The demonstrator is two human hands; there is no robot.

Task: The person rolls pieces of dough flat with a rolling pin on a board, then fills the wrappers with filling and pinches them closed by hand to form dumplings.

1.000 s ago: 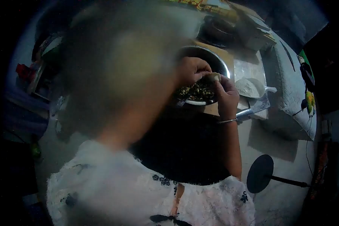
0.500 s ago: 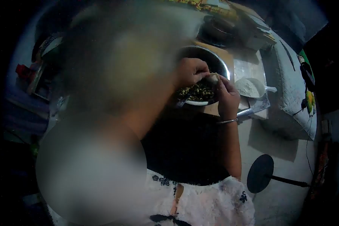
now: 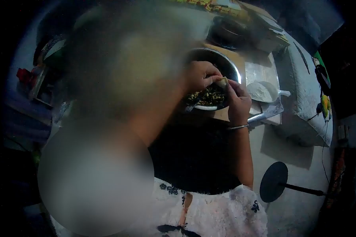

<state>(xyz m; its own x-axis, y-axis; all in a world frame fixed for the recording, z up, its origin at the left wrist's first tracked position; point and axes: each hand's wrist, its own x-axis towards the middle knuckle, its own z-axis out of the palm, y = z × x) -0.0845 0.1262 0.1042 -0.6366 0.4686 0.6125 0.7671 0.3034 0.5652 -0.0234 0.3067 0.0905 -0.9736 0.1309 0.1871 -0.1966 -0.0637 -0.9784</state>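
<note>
Between the fingertips of both hands is a small pale dumpling (image 3: 223, 82), its dough folded. My left hand (image 3: 201, 75) is closed, pinching the dumpling's edge from the left. On the other side my right hand (image 3: 239, 98), with a bangle on its wrist, grips it between thumb and fingers. Both hands are over a metal bowl (image 3: 235, 68) of chopped green and yellow filling (image 3: 207, 96). My left hand and forearm hide part of the bowl. What lies inside the dumpling cannot be seen.
Right of the bowl stands a white dish with a handle, holding white flour (image 3: 260, 91). A dark pot (image 3: 227, 31) sits behind. A white block-like ledge (image 3: 302, 94) is at the right, with a round black disc on a rod (image 3: 273, 181) below. A blur covers the left side.
My left fingers have shifted slightly right along the dumpling, and the dumpling has turned a little in my fingers. Both hands stay above the bowl.
</note>
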